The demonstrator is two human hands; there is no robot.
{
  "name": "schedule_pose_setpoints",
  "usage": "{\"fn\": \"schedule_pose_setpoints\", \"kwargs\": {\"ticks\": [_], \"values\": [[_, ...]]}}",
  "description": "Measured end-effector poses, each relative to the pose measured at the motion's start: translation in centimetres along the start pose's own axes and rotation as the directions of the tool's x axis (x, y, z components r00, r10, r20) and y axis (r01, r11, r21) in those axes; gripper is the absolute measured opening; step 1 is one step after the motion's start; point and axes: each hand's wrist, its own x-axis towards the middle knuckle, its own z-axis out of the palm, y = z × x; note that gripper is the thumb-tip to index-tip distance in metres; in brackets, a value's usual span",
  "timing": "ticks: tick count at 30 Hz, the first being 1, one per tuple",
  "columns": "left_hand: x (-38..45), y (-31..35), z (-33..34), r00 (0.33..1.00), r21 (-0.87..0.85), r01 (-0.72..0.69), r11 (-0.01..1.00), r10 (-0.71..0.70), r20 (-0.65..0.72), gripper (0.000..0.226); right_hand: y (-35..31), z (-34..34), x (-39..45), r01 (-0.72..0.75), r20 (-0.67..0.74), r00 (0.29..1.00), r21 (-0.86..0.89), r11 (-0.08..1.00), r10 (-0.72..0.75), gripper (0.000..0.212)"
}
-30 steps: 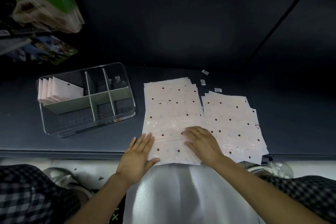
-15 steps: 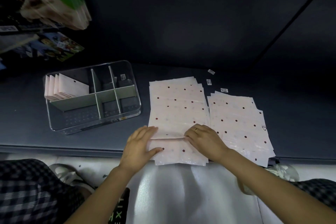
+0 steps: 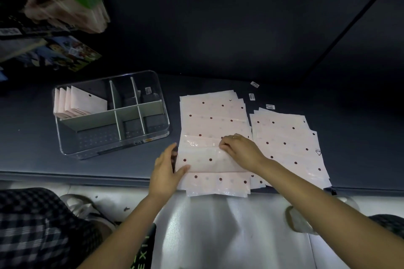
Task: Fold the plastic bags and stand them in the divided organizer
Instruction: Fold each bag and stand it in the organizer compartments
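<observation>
- Since the earlier frame your left hand [image 3: 167,169] slid off the top of the near stack to its left edge, and the top bag [image 3: 207,159] got folded away from you into a band across the near stack [image 3: 213,116].
- Your left hand gripped that band's left end, thumb on top, fingers down the side.
- Your right hand [image 3: 241,148] pressed curled fingertips on the band's far edge near its right end; whether it pinched the film, I couldn't tell.
- Done so far: a few folded bags [image 3: 74,105] stood in the back-left compartment of the clear divided organizer [image 3: 113,146]; the other compartments looked unfilled.
- Left, by my read: finish this fold, stand it, then work both the near stack and the second stack [image 3: 288,144] beside it. Most of the job remained.
- The organizer sat left of your hands, near but apart.
</observation>
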Motion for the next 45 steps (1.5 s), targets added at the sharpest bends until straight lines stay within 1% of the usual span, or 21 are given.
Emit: {"fn": "schedule_pose_setpoints", "kwargs": {"ticks": [2,3,5,7,9,12,14,17,21,24,28,30,31,33,35,36,37,39,41,42,45], "values": [[-0.8,0.3,0.3,0.974,0.195,-0.135,0.971,0.166,-0.152,0.062,0.1,0.5,1.1,-0.026,0.021,0.999,-0.038,0.999,0.027,0.022],[-1.1,0.6,0.6,0.942,0.273,-0.245,0.930,0.295,-0.158,0.058,0.2,0.7,1.6,-0.039,0.030,0.999,-0.053,0.998,0.041,0.023],[-1.8,0.9,1.5,0.855,0.382,-0.468,0.797,0.518,-0.032,0.052,0.5,1.1,2.1,-0.060,0.044,0.997,-0.072,0.996,0.063,0.023],[-2.5,0.8,2.7,0.776,0.482,-0.602,0.637,0.608,0.165,0.056,0.7,1.4,2.4,-0.076,0.059,0.995,-0.077,0.994,0.081,0.022],[-3.0,0.3,3.5,0.764,0.572,-0.623,0.533,0.570,0.302,0.067,0.7,1.6,2.5,-0.083,0.053,0.995,-0.079,0.993,0.088,0.021],[-3.2,-0.6,3.8,0.803,0.641,-0.586,0.495,0.457,0.382,0.073,0.5,1.9,2.6,-0.093,0.026,0.995,-0.063,0.994,0.095,0.022],[-3.0,-1.1,4.0,0.810,0.667,-0.582,0.465,0.405,0.424,0.076,0.3,1.9,2.7,-0.087,0.035,0.995,-0.044,0.995,0.089,0.026],[-2.8,-1.7,4.5,0.808,0.642,-0.588,0.492,0.333,0.485,0.078,-0.2,2.1,3.1,-0.069,0.088,0.993,-0.050,0.996,0.073,0.034],[-2.9,-1.9,4.6,0.810,0.642,-0.586,0.494,0.336,0.481,0.079,-0.8,2.3,4.0,-0.108,0.148,0.982,-0.040,0.993,0.113,0.036],[-2.8,-2.0,4.5,0.799,0.628,-0.602,0.494,0.366,0.478,0.081,-1.0,2.0,4.8,-0.135,0.226,0.963,-0.057,0.989,0.144,0.029],[-2.5,-1.9,4.3,0.791,0.572,-0.607,0.551,0.354,0.498,0.079,-1.1,1.7,5.3,-0.128,0.276,0.951,-0.058,0.990,0.139,0.021],[-2.4,-1.4,3.8,0.823,0.502,-0.561,0.659,0.379,0.422,0.067,-1.1,1.4,5.1,-0.124,0.284,0.950,-0.026,0.992,0.126,0.016],[-2.5,-0.8,3.3,0.854,0.423,-0.517,0.744,0.412,0.319,0.055,-1.0,1.2,4.9,-0.137,0.280,0.952,0.020,0.990,0.125,0.012],[-2.4,0.6,2.5,0.907,0.275,-0.410,0.870,0.419,0.027,0.026,-0.9,0.3,4.1,-0.188,0.248,0.959,0.186,0.964,0.139,0.013],[-1.9,2.2,1.6,0.943,0.085,-0.246,0.966,0.258,-0.210,0.013,-0.9,-0.9,2.7,-0.247,0.187,0.965,0.403,0.881,0.185,0.019],[-1.6,3.2,1.2,0.962,-0.072,-0.143,0.987,0.122,-0.246,0.012,-1.1,-1.5,1.8,-0.273,0.160,0.962,0.519,0.810,0.221,0.022],[-1.3,4.1,0.7,0.978,-0.236,-0.035,0.971,-0.015,-0.210,0.011,-1.4,-2.0,0.9,-0.290,0.148,0.955,0.636,0.715,0.256,0.022],[-0.8,5.9,-0.1,0.981,-0.511,0.174,0.842,-0.195,0.012,0.009,-2.0,-2.4,-0.9,-0.292,0.151,0.941,0.818,0.496,0.304,0.017],[-1.1,7.3,-0.6,0.942,-0.643,0.335,0.688,-0.227,0.248,0.011,-2.7,-2.4,-2.4,-0.287,0.159,0.925,0.887,0.361,0.345,0.011],[-1.5,7.8,-0.8,0.927,-0.661,0.370,0.653,-0.211,0.311,0.013,-3.1,-2.4,-3.0,-0.281,0.159,0.921,0.903,0.324,0.355,0.009],[-2.5,8.9,-1.2,0.926,-0.680,0.370,0.633,-0.187,0.329,0.013,-4.0,-2.4,-4.7,-0.251,0.149,0.920,0.934,0.253,0.362,0.008]]}}
